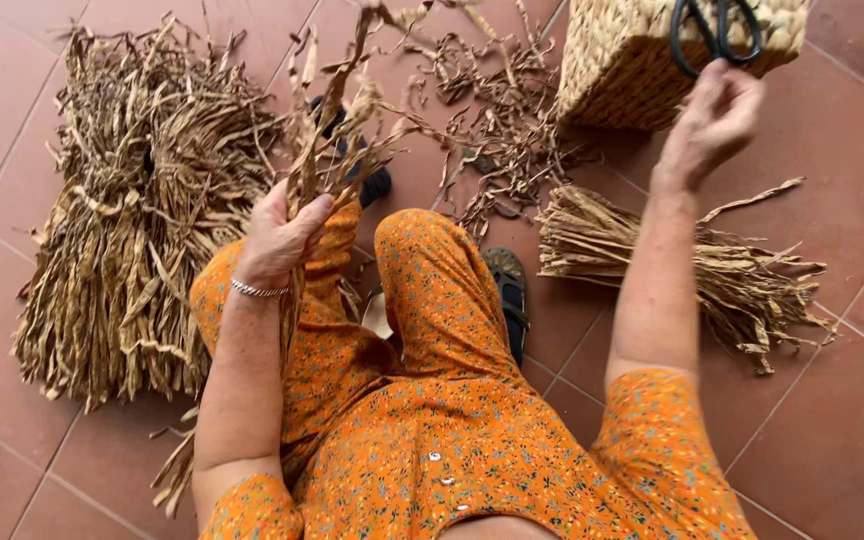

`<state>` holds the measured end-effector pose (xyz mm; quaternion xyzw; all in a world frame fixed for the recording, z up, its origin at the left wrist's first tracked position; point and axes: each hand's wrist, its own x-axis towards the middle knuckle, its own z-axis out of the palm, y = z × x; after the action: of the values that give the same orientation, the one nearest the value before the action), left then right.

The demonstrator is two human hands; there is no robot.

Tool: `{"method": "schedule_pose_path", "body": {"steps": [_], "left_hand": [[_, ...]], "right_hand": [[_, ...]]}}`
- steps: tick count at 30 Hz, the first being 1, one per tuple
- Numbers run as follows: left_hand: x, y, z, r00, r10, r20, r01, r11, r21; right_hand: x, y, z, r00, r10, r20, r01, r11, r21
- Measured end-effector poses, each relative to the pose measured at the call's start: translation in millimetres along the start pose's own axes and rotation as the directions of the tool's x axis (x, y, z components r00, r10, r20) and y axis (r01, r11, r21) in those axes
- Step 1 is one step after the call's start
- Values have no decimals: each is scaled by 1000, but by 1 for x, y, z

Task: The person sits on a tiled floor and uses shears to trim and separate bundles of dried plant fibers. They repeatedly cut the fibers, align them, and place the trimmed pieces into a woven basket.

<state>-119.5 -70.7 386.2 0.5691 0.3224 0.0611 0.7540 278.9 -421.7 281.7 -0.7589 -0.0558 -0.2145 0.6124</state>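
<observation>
Sitting: a person in an orange flowered dress [452, 440] on a red tiled floor [832, 440], seen from above, knees bent, one dark sandal [508, 290] showing beside the leg.
Left hand: the left hand [282, 235] is closed around a bunch of dried leaf strips [337, 120], held upright so the curled tops rise above the fist and the lower ends trail down past the lap; a silver bracelet [257, 290] circles the wrist.
Right hand: the right hand [714, 120] reaches up to black scissors [717, 30] lying against a woven basket [642, 60]; fingertips touch the handle loops, though whether the fingers have closed on them cannot be told from this angle.
Large heap: a big pile of dried strips [122, 210] lies on the tiles to the person's left, just beside the raised bunch.
Small bundle: a flatter, trimmed bundle [692, 270] lies under the right forearm, near the basket.
Scraps: loose curled offcuts [502, 130] are scattered between the raised bunch and the basket.
</observation>
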Motion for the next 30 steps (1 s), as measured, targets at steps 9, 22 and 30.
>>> {"method": "schedule_pose_path", "body": {"steps": [9, 22, 30], "left_hand": [[1, 6, -7, 999, -13, 40, 18, 992, -123], [1, 15, -3, 999, -3, 54, 12, 987, -161], [4, 8, -7, 998, 15, 53, -6, 986, -166]], "right_hand": [[117, 69, 13, 707, -245, 664, 669, 536, -515], [56, -48, 23, 683, 110, 722, -190, 981, 30], [-131, -108, -8, 466, -41, 884, -648, 664, 373]]}}
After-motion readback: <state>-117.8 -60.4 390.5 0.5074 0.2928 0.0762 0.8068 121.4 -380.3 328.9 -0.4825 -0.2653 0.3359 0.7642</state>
